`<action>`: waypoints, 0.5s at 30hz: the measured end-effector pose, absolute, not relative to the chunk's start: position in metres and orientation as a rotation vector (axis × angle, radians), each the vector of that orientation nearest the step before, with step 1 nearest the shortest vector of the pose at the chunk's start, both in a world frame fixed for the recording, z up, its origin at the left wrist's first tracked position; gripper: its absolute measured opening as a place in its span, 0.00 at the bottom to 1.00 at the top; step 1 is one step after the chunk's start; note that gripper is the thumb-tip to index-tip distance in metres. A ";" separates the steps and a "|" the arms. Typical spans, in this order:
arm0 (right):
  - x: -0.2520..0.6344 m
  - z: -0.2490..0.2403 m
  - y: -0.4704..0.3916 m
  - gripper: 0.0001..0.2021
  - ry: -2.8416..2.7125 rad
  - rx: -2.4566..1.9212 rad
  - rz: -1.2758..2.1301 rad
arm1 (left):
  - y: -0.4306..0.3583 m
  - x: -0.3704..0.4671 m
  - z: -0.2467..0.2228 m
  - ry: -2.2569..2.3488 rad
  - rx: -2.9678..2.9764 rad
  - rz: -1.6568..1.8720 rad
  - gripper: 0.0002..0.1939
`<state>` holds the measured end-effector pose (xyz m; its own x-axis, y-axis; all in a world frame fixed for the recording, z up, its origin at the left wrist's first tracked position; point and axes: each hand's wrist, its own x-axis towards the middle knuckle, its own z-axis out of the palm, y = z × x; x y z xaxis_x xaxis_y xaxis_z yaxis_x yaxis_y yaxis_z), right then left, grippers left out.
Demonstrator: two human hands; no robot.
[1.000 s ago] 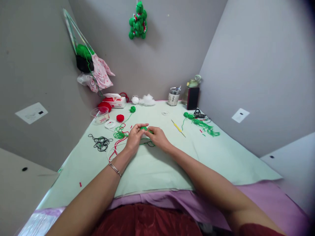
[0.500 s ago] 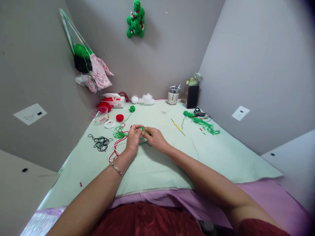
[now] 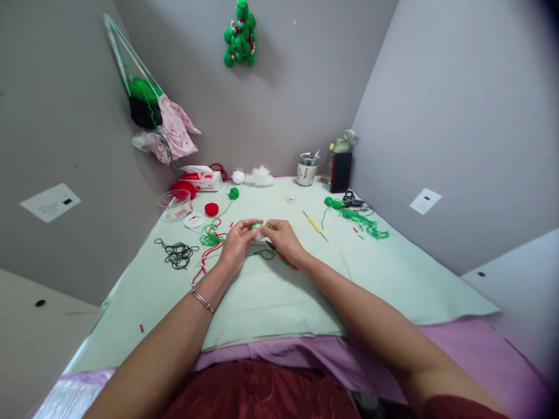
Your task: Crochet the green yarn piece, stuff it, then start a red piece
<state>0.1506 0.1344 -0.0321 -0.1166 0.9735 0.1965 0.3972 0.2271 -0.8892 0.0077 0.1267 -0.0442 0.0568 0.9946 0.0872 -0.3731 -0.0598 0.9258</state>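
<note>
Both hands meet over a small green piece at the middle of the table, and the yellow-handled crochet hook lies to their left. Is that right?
Not quite. In the head view the crochet hook lies to the right of the hands, not the left. The left hand and right hand do meet over the small green piece.

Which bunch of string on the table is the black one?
The black tangle, lying on the green cloth out beyond the left hand. The bunch beside it and the one far right are green.

yarn tangles [image 3: 177,254] left, cloth [image 3: 271,302] near bare
</note>
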 end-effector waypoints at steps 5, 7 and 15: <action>0.141 -0.029 0.121 0.09 -1.755 -1.266 0.810 | 0.137 0.006 -0.059 0.946 1.060 1.453 0.09; 0.136 -0.029 0.118 0.08 -1.765 -1.251 0.819 | 0.140 0.007 -0.063 0.977 1.075 1.493 0.10; 0.138 -0.039 0.134 0.19 -1.693 -1.270 0.953 | 0.130 0.012 -0.054 0.907 1.116 1.514 0.08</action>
